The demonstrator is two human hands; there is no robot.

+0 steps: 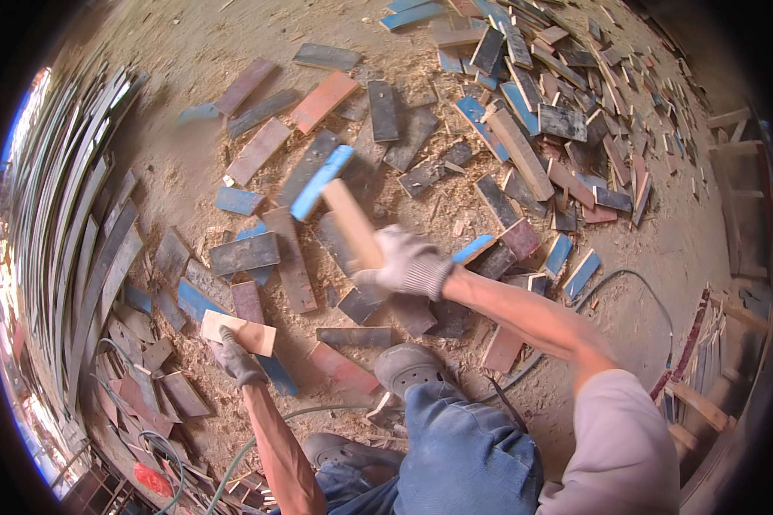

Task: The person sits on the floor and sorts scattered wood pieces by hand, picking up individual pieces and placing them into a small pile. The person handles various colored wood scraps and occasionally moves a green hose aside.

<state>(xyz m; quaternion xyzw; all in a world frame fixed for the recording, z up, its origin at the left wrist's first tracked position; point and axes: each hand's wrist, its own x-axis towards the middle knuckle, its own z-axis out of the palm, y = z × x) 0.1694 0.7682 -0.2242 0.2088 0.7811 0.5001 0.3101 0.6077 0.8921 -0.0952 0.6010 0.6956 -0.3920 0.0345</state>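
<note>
My left hand, in a grey-white work glove, grips a short pale wooden block near the lower left, thumb on its upper face. My right hand, gloved too, is closed on one end of a longer bare wood piece at the centre; both are slightly blurred. Just beyond that piece's far end is a blue-faced board offcut. Below the right hand lie black-faced offcuts on sawdust. A black-faced board piece lies between the two hands, farther left.
Loose black, red and blue board offcuts cover the sawdust-strewn floor, piled thickest at upper right. Long thin strips are stacked at left. A hose runs across the floor, passing near my shoes. Wooden framing stands at far right.
</note>
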